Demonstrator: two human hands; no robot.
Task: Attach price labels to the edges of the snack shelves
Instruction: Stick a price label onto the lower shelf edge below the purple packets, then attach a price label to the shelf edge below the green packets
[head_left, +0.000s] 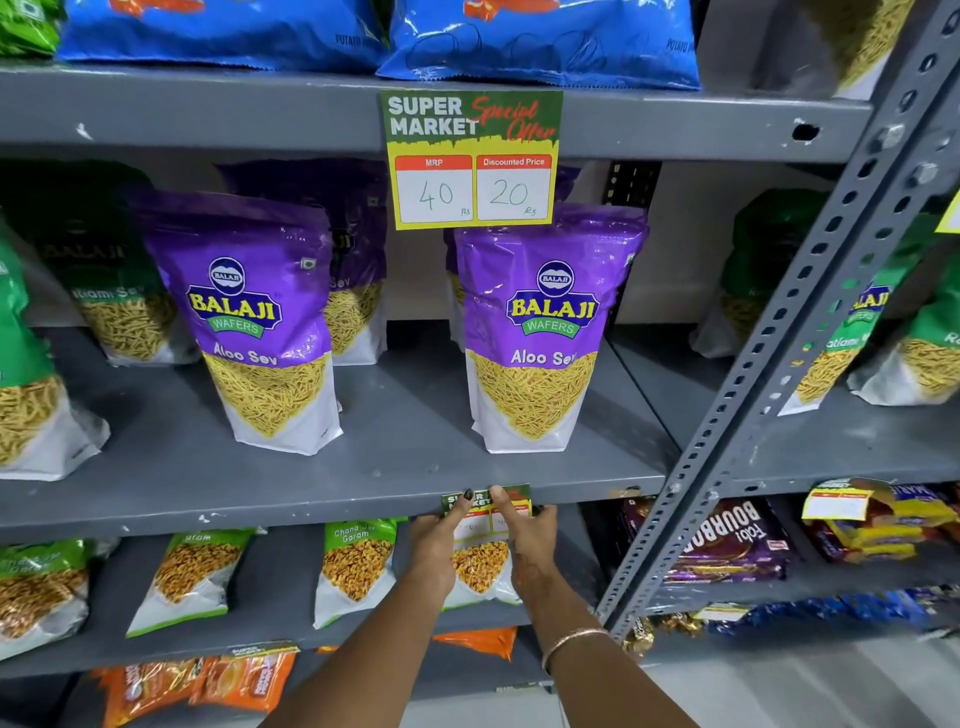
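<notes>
A green and yellow price label (485, 512) lies against the front edge of the middle grey shelf (311, 512), below the right purple Aloo Sev bag (540, 332). My left hand (439, 538) and my right hand (522, 530) both press it there, thumbs on its green top strip, fingers hiding much of its yellow part. Another label (471, 158) reading MRP 40 and discounted price 20 hangs from the edge of the upper shelf (208, 111).
A second purple Aloo Sev bag (260, 322) stands at the left. Green snack bags (358, 566) fill the shelf below, orange packs (208, 680) lower still. A perforated grey upright (769, 364) runs diagonally on the right, with biscuit packs (727, 540) and another label (836, 501) beyond it.
</notes>
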